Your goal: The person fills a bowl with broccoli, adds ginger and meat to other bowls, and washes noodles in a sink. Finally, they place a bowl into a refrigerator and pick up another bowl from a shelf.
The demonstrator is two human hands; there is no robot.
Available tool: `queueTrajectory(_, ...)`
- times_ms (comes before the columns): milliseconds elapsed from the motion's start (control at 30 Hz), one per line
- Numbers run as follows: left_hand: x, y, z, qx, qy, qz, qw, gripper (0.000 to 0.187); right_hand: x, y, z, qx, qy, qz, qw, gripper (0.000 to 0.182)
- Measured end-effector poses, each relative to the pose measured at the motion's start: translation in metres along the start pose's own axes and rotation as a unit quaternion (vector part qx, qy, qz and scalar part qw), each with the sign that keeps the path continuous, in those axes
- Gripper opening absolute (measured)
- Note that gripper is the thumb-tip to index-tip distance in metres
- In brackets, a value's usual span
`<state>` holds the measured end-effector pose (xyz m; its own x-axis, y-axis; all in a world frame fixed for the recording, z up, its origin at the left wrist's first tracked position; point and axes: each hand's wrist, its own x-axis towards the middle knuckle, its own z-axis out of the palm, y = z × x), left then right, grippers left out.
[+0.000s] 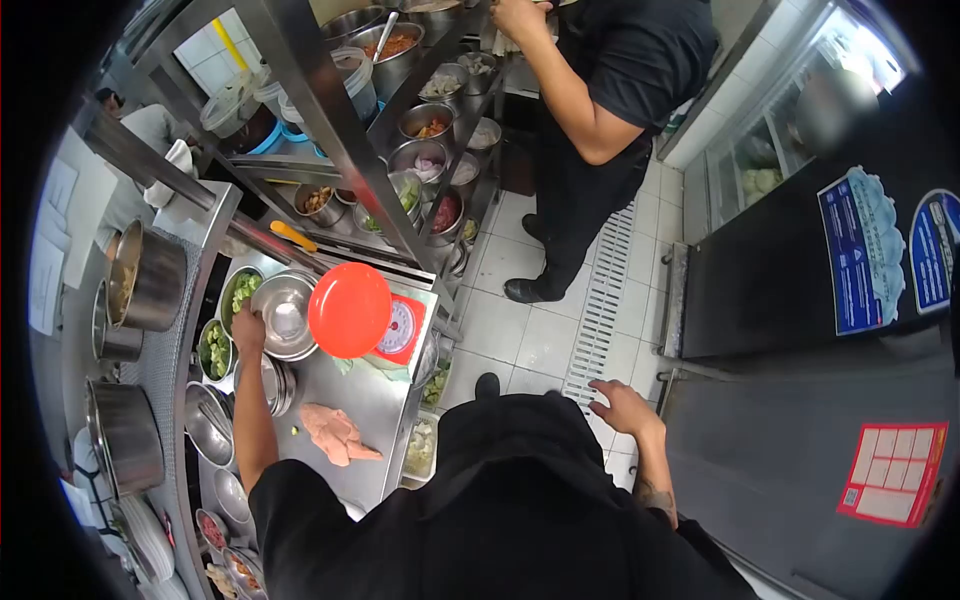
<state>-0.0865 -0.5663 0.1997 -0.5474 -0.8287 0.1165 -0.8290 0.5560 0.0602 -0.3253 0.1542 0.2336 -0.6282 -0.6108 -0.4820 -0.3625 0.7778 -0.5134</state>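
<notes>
My left hand (248, 330) reaches over the counter to the near rim of a shiny steel bowl (288, 310), beside a bowl of cut green vegetables (241, 287). Its fingers are curled closed, and what they hold, if anything, is hidden. A second bowl of green vegetables (214, 350) stands just left of the wrist. Right of the steel bowl, a round red pan (350, 310) sits on a red kitchen scale (402, 330). My right hand (625, 408) hangs over the tiled floor with fingers apart, holding nothing. A pinkish crumpled cloth or glove-like piece (338, 434) lies on the steel counter (375, 400).
Another person in dark clothes (610, 110) stands ahead in the aisle. Shelves with steel bowls of ingredients (430, 128) rise at front left. Large pots (125, 435) line the left shelf. A dark cabinet (770, 270) borders the right. A floor drain grate (595, 315) runs along the aisle.
</notes>
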Motion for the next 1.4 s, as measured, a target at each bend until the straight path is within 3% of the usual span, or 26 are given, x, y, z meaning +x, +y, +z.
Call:
queueTrajectory(100,-0.023,0.026,-0.039,-0.016,0.058,-0.003,0.998,0.032,0.041,0.002,-0.032,-0.05,-0.05,-0.03,0.997,0.044)
queueTrajectory(167,-0.046,0.05,-0.062,-0.061,0.172,0.032,0.983,0.03,0.073,0.002,-0.052,-0.061,-0.059,-0.068,0.994,0.044)
queueTrajectory(267,-0.09,0.073,-0.087,-0.101,0.28,-0.058,0.953,0.026,0.12,0.009,-0.073,-0.078,-0.059,-0.169,0.981,0.043)
queueTrajectory(300,-0.097,0.055,-0.076,-0.145,0.276,-0.112,0.943,0.027,0.136,0.012,-0.08,-0.099,-0.076,-0.192,0.973,0.043)
queueTrajectory(333,-0.11,0.055,-0.072,-0.165,0.255,-0.233,0.924,0.035,0.15,0.014,-0.085,-0.103,-0.099,-0.219,0.965,0.043)
queueTrajectory(367,-0.121,0.049,-0.063,-0.187,0.245,-0.279,0.91,0.045,0.163,0.015,-0.088,-0.108,-0.123,-0.246,0.955,0.043)
queueTrajectory(433,-0.13,0.03,-0.022,-0.384,0.266,-0.373,0.802,0.036,0.192,0.024,-0.089,-0.15,-0.177,-0.31,0.922,0.043)
queueTrajectory(500,-0.14,-0.016,0.032,-0.499,0.312,-0.381,0.713,0.042,0.2,0.02,-0.109,-0.236,-0.239,-0.332,0.881,0.043)
queueTrajectory(533,-0.17,0.007,0.015,-0.494,0.326,-0.397,0.702,0.042,0.207,0.03,-0.118,-0.24,-0.25,-0.363,0.865,0.043)
queueTrajectory(600,-0.214,0.084,-0.037,-0.273,0.371,-0.492,0.739,0.037,0.225,0.065,-0.132,-0.229,-0.248,-0.408,0.848,0.043)
queueTrajectory(633,-0.243,0.071,-0.017,-0.375,0.436,-0.435,0.692,0.035,0.23,0.08,-0.142,-0.208,-0.234,-0.445,0.839,0.043)
queueTrajectory(667,-0.272,0.11,-0.034,-0.428,0.485,-0.462,0.606,0.03,0.223,0.079,-0.158,-0.243,-0.254,-0.393,0.85,0.043)
queueTrajectory(700,-0.31,0.163,-0.063,-0.407,0.502,-0.435,0.627,0.025,0.221,0.096,-0.165,-0.241,-0.256,-0.395,0.849,0.043)
queueTrajectory(733,-0.346,0.134,-0.032,-0.428,0.553,-0.404,0.59,0.029,0.224,0.111,-0.17,-0.274,-0.243,-0.397,0.842,0.044)
queueTrajectory(767,-0.387,0.128,-0.024,-0.423,0.545,-0.409,0.597,0.032,0.228,0.125,-0.171,-0.305,-0.229,-0.398,0.834,0.044)
queueTrajectory(800,-0.42,0.173,-0.045,-0.519,0.54,-0.42,0.512,0.035,0.232,0.141,-0.17,-0.303,-0.247,-0.399,0.829,0.047)
queueTrajectory(833,-0.455,0.194,-0.051,-0.54,0.498,-0.497,0.462,0.034,0.234,0.15,-0.167,-0.296,-0.244,-0.402,0.831,0.047)
queueTrajectory(900,-0.533,0.198,-0.009,-0.557,0.508,-0.485,0.443,0.043,0.227,0.173,-0.16,-0.326,-0.29,-0.392,0.81,0.048)
queueTrajectory(933,-0.568,0.223,-0.005,-0.568,0.479,-0.539,0.397,0.047,0.221,0.173,-0.158,-0.321,-0.337,-0.358,0.809,0.046)
queueTrajectory(967,-0.605,0.241,0.014,-0.567,0.456,-0.554,0.404,0.047,0.21,0.169,-0.159,-0.316,-0.338,-0.353,0.813,0.046)
queueTrajectory(1100,-0.747,0.313,0.099,-0.606,0.39,-0.622,0.306,0.043,0.172,0.16,-0.145,-0.339,-0.349,-0.385,0.784,0.044)
queueTrajectory(1267,-0.857,0.436,0.136,-0.593,0.413,-0.665,0.186,0.043,0.123,0.141,-0.116,-0.342,-0.334,-0.447,0.756,0.046)
queueTrajectory(1333,-0.895,0.464,0.147,-0.581,0.411,-0.691,0.128,0.043,0.108,0.138,-0.098,-0.363,-0.329,-0.502,0.712,0.046)
queueTrajectory(1367,-0.914,0.478,0.154,-0.553,0.426,-0.703,0.139,0.044,0.101,0.137,-0.09,-0.366,-0.327,-0.506,0.709,0.046)
queueTrajectory(1400,-0.93,0.491,0.152,-0.563,0.423,-0.702,0.108,0.042,0.096,0.136,-0.084,-0.373,-0.32,-0.519,0.699,0.046)
